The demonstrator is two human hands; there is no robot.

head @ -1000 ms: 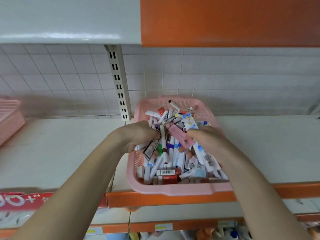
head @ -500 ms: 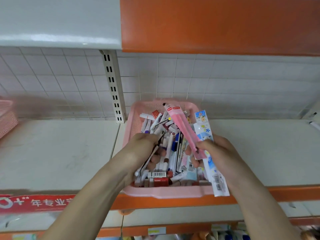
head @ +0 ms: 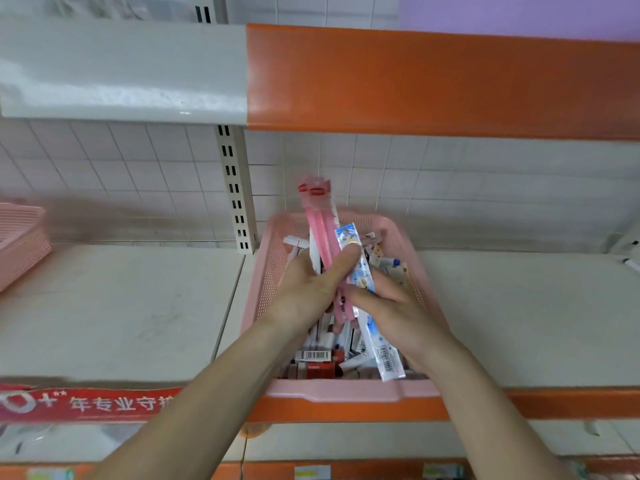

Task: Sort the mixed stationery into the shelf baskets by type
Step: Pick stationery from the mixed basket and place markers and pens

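Note:
A pink mesh basket [head: 346, 393] full of mixed pens, markers and small boxes sits on the shelf in front of me. Above it both hands meet around long packets held upright. My left hand [head: 304, 289] grips the pink pen packets [head: 320, 230], with the thumb laid across them. My right hand [head: 391, 310] curls its fingers round a blue-and-white printed packet [head: 386, 358], which slants down past the palm. The lower ends of the pink packets are hidden between the two hands.
A second pink basket [head: 20, 244] stands at the far left of the same shelf. The slotted upright [head: 235, 188] rises just left of the middle basket. The upper shelf's orange edge [head: 433, 81] hangs overhead. A lone marker [head: 630, 263] lies at the far right.
My left hand left the loose pens in the basket and took hold of the pink packets. Both hands have come together and lifted the packets more upright.

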